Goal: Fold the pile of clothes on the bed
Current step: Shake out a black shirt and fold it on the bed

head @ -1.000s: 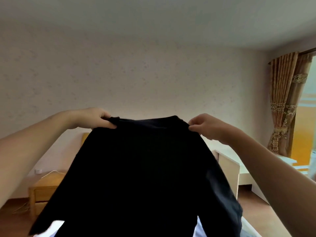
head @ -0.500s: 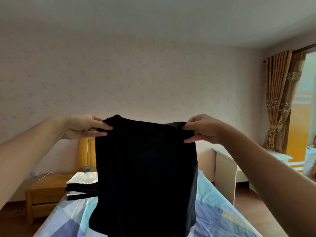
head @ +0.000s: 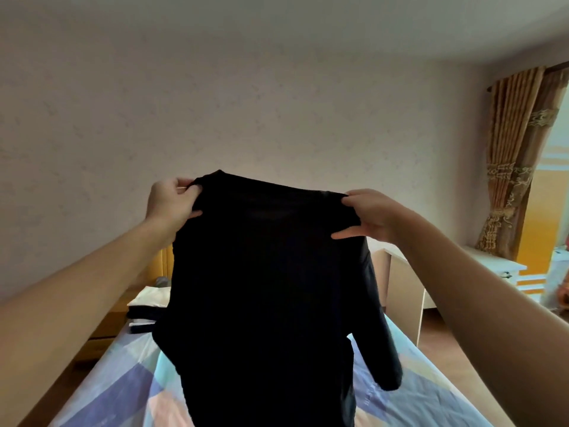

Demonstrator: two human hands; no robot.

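I hold a black long-sleeved garment (head: 264, 288) up in the air in front of me, above the bed (head: 117, 383). My left hand (head: 171, 204) pinches its top left corner. My right hand (head: 372, 215) grips the top right corner, thumb behind the cloth. The body of the garment hangs straight down, and one sleeve dangles at the lower right. At the far end of the bed lies a small stack of folded clothes (head: 147, 306), white on top with dark pieces under it, partly hidden by the garment.
The bed has a sheet in blue, pink and pale blocks. A wooden nightstand (head: 104, 328) stands to the left of the bed, a white desk (head: 403, 291) to the right. Patterned curtains (head: 517, 167) hang at the far right.
The garment has been shaken and turned: its sleeves spread wide a second ago, then folded in, and now one sleeve hangs at the right. Both hands keep their hold at the top corners.
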